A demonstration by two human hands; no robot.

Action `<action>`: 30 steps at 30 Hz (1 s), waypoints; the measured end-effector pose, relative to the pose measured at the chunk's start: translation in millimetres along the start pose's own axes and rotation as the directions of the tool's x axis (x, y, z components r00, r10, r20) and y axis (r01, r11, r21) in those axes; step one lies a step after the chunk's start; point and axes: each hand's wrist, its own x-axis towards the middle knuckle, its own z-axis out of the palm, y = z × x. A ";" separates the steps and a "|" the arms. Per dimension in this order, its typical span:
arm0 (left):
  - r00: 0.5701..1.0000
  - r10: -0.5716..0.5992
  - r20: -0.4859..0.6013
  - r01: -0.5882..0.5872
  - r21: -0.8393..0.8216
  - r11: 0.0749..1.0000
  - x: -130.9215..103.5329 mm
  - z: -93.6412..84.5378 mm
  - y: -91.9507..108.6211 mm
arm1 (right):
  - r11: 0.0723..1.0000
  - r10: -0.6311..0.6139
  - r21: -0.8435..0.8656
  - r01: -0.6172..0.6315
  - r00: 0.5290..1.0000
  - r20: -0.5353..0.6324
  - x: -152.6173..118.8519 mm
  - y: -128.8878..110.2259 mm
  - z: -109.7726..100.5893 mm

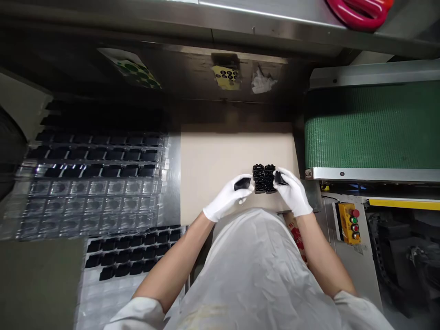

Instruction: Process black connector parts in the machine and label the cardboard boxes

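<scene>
Both hands wear white gloves and work over a tan board (216,160) on a steel worktop (171,188). The left hand (230,196) holds 1 curved black piece (242,184), its fingers and thumb closed about the edges. The right hand (293,195) grips 1 narrow black part (280,178) between thumb and fingers. Between the hands, small black parts (259,176) stand in 2 adjacent columns on the board, toward its near right corner; the fingertips of both hands lie just beside them, and contact cannot be told.

To the left, a clear compartmented tray (92,201) bears rows of black pieces in its far part, while clear cells show in its near part. Below it, a second tray (110,298) carries 3 visible rows of similar black pieces.

To the right, a green conveyor belt (371,128) runs beside the worktop, with a yellow control box (349,223) nearer the person. On the dark surface beyond the board are a sheet with green dots (132,68), a yellow card with black dots (227,78) and crumpled white paper (262,83). A red handle (360,16) shows on the upper steel ledge (254,13).
</scene>
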 end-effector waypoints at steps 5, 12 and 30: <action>0.984 0.168 -0.060 -0.097 0.613 0.784 57.6 -22.0 23.6 | 0.873 -0.255 -0.440 0.211 0.966 -0.042 85.4 -11.8 2.5; 0.986 -0.162 0.026 -0.020 0.999 0.041 176.9 -13.8 49.4 | 0.782 -0.168 -0.606 0.146 0.986 0.020 159.5 15.6 2.6; 0.927 -0.376 0.009 -0.121 0.953 -0.278 206.8 29.3 56.9 | 0.774 -0.142 -0.609 0.174 0.985 0.101 160.8 47.2 -16.0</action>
